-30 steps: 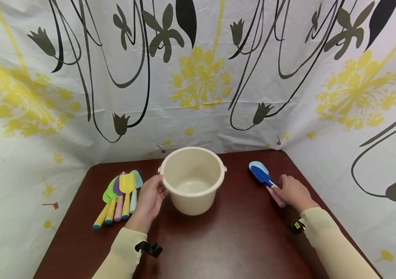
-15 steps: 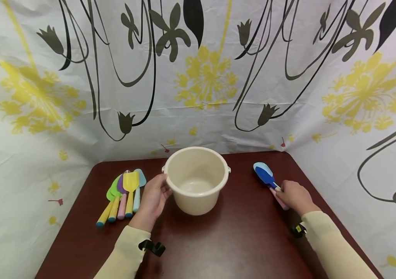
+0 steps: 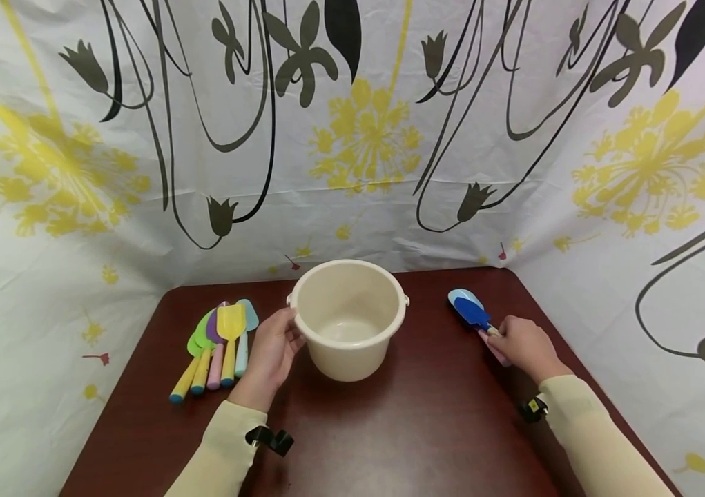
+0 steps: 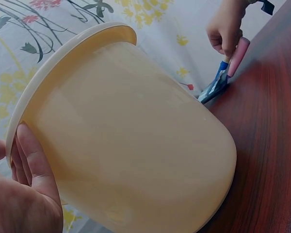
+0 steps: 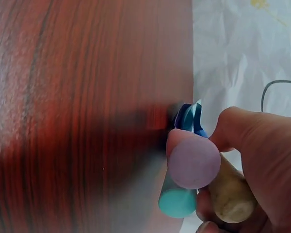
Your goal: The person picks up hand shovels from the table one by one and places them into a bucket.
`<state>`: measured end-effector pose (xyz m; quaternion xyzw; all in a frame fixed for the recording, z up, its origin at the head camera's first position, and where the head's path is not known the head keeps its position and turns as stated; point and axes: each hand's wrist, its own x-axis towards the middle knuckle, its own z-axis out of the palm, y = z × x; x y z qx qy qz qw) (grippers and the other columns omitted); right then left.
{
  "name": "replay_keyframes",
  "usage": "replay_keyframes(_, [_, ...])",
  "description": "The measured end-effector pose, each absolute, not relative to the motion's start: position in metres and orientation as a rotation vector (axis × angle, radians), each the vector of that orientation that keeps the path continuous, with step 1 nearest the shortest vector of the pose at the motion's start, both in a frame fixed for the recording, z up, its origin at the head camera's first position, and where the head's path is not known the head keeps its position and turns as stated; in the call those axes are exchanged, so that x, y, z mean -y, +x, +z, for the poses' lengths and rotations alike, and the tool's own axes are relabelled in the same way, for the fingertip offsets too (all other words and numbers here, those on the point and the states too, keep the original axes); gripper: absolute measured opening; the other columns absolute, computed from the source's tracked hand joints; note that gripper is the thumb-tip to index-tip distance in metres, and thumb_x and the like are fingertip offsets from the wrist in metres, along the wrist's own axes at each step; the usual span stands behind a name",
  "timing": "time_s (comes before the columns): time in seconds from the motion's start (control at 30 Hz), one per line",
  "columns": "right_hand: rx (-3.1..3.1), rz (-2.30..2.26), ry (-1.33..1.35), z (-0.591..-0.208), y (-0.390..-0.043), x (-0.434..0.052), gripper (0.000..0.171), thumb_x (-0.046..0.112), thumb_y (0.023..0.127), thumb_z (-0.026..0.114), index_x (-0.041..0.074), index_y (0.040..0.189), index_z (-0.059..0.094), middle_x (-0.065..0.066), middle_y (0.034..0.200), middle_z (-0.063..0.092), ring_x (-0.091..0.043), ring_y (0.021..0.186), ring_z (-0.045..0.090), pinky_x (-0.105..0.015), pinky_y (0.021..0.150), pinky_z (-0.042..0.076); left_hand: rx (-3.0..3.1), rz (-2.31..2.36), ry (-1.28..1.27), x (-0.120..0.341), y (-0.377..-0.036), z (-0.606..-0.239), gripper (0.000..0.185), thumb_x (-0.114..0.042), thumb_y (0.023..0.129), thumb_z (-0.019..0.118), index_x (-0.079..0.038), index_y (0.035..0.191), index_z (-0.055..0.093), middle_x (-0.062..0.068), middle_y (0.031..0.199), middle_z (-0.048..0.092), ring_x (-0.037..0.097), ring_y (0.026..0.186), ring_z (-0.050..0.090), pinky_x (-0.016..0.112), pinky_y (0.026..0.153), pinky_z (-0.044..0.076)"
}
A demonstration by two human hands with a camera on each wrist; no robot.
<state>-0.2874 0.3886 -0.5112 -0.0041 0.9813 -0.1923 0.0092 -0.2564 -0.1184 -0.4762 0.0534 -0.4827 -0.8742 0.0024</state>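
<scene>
The right hand (image 3: 523, 345) hid the near end of the blue shovel (image 3: 472, 312); from the right wrist, 3 handles (image 5: 194, 162) blocked most of the blades (image 5: 187, 117). The head view's bottom cut off 2 sleeves (image 3: 582, 414).

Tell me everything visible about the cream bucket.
The cream bucket is round, smooth and plastic-looking, narrowing toward its base, with a thickened rim and a small lug on each side; no handle shows. It stands upright, open end up, on the dark red-brown table, its inner floor visible. The person's left-hand grip pinches the rim at left.
</scene>
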Motion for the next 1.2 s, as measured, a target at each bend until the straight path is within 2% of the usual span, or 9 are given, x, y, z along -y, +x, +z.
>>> replay_keyframes(0.07, [-3.076, -0.619, -0.002, -0.510, -0.287, -0.389, 0.033, 0.035, 0.100, 0.075, 0.001, 0.097, 0.074, -0.006, 0.080, 0.070, -0.023, 0.071, 0.063, -0.040, 0.060, 0.051, 1.524, -2.738, 0.163, 0.119, -0.256, -0.476, 0.029, -0.013, 0.110, 0.062, 0.008, 0.131, 0.066, 0.006, 0.095, 0.070, 0.015, 0.081, 0.067, 0.026, 0.074, 0.061])
replay_keyframes(0.2, [-3.082, -0.681, 0.002, -0.507, -0.286, -0.391, 0.033, 0.031, 0.100, 0.076, -0.002, 0.102, 0.075, -0.011, 0.089, 0.074, -0.025, 0.076, 0.065, -0.042, 0.065, 0.055, 1.524, -2.735, 0.160, 0.119, -0.255, -0.476, 0.031, -0.013, 0.110, 0.062, 0.008, 0.132, 0.065, 0.010, 0.099, 0.070, 0.015, 0.081, 0.067, 0.026, 0.075, 0.062])
replay_keyframes(0.77, [-3.141, -0.845, -0.044, -0.496, -0.285, -0.387, 0.026, 0.024, 0.100, 0.076, -0.001, 0.101, 0.072, -0.011, 0.090, 0.074, -0.025, 0.079, 0.065, -0.037, 0.067, 0.054, 1.521, -2.743, 0.178, 0.120, -0.257, -0.476, 0.035, -0.015, 0.110, 0.063, 0.009, 0.136, 0.063, 0.012, 0.101, 0.070, 0.015, 0.080, 0.068, 0.026, 0.075, 0.062])
replay_keyframes(1.07, [-3.094, -0.946, -0.115, -0.463, -0.281, -0.368, 0.026, 0.025, 0.103, 0.075, 0.001, 0.110, 0.069, -0.013, 0.098, 0.073, -0.026, 0.082, 0.063, -0.037, 0.067, 0.056, 1.510, -2.749, 0.172, 0.121, -0.257, -0.476, 0.033, -0.014, 0.110, 0.062, 0.009, 0.134, 0.064, 0.008, 0.097, 0.071, 0.015, 0.079, 0.068, 0.025, 0.073, 0.062])
replay_keyframes(1.2, [-3.123, -0.967, -0.181, -0.444, -0.281, -0.357, 0.021, 0.022, 0.102, 0.075, 0.001, 0.108, 0.070, -0.011, 0.095, 0.073, -0.025, 0.078, 0.063, -0.037, 0.066, 0.055, 1.502, -2.753, 0.166, 0.120, -0.257, -0.476, 0.030, -0.012, 0.109, 0.063, 0.009, 0.130, 0.066, 0.005, 0.093, 0.070, 0.015, 0.077, 0.067, 0.024, 0.072, 0.061])
